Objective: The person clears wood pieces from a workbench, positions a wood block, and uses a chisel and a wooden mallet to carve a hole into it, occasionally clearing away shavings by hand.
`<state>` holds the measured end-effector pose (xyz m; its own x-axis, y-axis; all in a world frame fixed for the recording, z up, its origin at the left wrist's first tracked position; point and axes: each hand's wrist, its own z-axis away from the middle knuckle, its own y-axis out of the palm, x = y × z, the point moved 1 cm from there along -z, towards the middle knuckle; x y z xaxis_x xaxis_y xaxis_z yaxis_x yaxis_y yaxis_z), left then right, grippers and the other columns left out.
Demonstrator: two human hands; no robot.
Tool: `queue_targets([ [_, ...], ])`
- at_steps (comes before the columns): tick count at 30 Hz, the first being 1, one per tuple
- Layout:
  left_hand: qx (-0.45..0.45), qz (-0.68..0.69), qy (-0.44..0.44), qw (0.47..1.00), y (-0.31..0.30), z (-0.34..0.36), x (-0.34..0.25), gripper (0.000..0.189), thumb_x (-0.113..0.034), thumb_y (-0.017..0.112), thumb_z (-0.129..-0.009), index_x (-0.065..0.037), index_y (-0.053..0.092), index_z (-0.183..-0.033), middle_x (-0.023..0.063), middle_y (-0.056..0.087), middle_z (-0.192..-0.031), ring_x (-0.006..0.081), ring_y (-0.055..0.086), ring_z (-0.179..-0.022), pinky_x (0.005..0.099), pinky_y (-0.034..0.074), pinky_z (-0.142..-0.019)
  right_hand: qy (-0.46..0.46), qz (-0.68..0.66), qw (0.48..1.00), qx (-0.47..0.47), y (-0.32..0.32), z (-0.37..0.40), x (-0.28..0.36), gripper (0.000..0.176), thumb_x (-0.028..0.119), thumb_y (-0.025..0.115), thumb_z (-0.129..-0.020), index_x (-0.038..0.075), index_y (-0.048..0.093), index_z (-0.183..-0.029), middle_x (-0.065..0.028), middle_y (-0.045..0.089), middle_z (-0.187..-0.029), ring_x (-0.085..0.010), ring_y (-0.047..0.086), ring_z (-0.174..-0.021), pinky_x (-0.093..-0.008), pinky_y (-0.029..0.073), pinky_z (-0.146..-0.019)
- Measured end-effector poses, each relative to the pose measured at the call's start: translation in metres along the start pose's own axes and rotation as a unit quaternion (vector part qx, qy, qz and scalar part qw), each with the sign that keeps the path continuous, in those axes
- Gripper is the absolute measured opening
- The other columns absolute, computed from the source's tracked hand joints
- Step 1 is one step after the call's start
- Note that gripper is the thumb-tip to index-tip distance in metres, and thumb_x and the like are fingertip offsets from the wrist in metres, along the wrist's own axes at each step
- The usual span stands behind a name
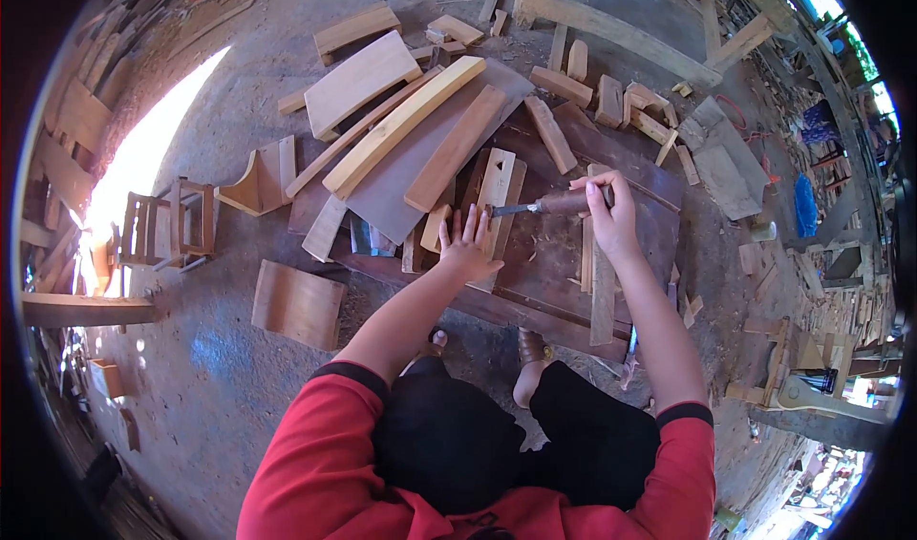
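Note:
My right hand (611, 213) is closed around the butt end of a chisel (562, 203) with a brown wooden handle. The metal blade points left and its tip meets a pale wooden board (498, 185) that has a small dark hole near its far end. My left hand (465, 252) lies with fingers spread over the near left side of this board, its fingertips close to the chisel tip. Beneath the board is a low brown wooden worktable (554, 254). A short wood block (437, 227) sits beside my left fingers.
Long planks (406, 125) and a wide board (358, 82) are piled on the worktable's far left. Several offcuts lie beyond it. A small wooden stool frame (196, 220) stands left, a curved wood piece (298, 303) lies near left, and a timber frame (621, 34) stands at the back.

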<state>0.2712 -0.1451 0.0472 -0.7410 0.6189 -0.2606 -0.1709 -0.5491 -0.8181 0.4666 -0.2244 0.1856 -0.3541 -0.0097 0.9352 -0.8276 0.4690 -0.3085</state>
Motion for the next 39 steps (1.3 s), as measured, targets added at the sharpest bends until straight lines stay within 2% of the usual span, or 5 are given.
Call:
queue_targets([
  [15, 0.022, 0.001, 0.001, 1.000, -0.002, -0.002, 0.001, 0.103, -0.064, 0.051, -0.076, -0.014, -0.009, -0.143, 0.0113, -0.015, -0.149, 0.0367, -0.010, -0.136, 0.0587, -0.005, -0.104, 0.019, -0.028, 0.999, -0.013, -0.001, 0.003, -0.003, 0.008, 0.014, 0.043, -0.093, 0.006, 0.045, -0.091, -0.0102, 0.063, -0.096, -0.0142, 0.061, -0.083, -0.0225, 0.050, -0.057],
  [30, 0.022, -0.012, 0.001, 1.000, -0.005, -0.001, 0.001, 0.101, -0.066, 0.049, -0.076, -0.015, -0.006, -0.144, 0.0101, -0.013, -0.149, 0.0366, -0.009, -0.137, 0.0610, -0.004, -0.103, -0.015, -0.053, 0.998, -0.034, 0.001, 0.005, -0.002, 0.004, 0.009, 0.048, -0.091, 0.006, 0.048, -0.088, -0.0084, 0.065, -0.090, -0.0064, 0.057, -0.072, -0.0176, 0.039, -0.052],
  [33, 0.010, -0.019, 0.003, 1.000, -0.003, 0.000, 0.001, 0.098, -0.066, 0.047, -0.077, -0.015, -0.005, -0.144, 0.0090, -0.012, -0.150, 0.0356, -0.008, -0.137, 0.0614, -0.004, -0.103, -0.046, 0.012, 0.998, -0.031, 0.006, 0.005, 0.000, 0.004, 0.008, 0.051, -0.089, 0.005, 0.049, -0.089, -0.0086, 0.065, -0.089, -0.0092, 0.058, -0.073, -0.0209, 0.043, -0.060],
  [37, -0.035, -0.002, 0.014, 0.999, 0.009, -0.002, 0.003, 0.092, -0.064, 0.042, -0.081, -0.014, -0.003, -0.144, 0.0092, -0.007, -0.150, 0.0332, -0.006, -0.138, 0.0625, -0.003, -0.103, 0.004, -0.061, 0.996, -0.061, 0.008, 0.004, 0.002, 0.003, 0.003, 0.054, -0.085, 0.004, 0.050, -0.086, -0.0104, 0.065, -0.091, -0.0162, 0.061, -0.086, -0.0274, 0.044, -0.080],
  [39, -0.138, -0.028, 0.038, 0.989, 0.019, -0.003, 0.006, 0.088, -0.062, 0.038, -0.084, -0.012, -0.001, -0.144, 0.0105, -0.001, -0.150, 0.0310, -0.003, -0.138, 0.0623, 0.000, -0.103, -0.002, -0.059, 0.997, -0.050, 0.006, 0.002, 0.002, 0.004, 0.001, 0.054, -0.084, 0.003, 0.051, -0.086, -0.0115, 0.065, -0.093, -0.0184, 0.061, -0.092, -0.0293, 0.044, -0.085],
])
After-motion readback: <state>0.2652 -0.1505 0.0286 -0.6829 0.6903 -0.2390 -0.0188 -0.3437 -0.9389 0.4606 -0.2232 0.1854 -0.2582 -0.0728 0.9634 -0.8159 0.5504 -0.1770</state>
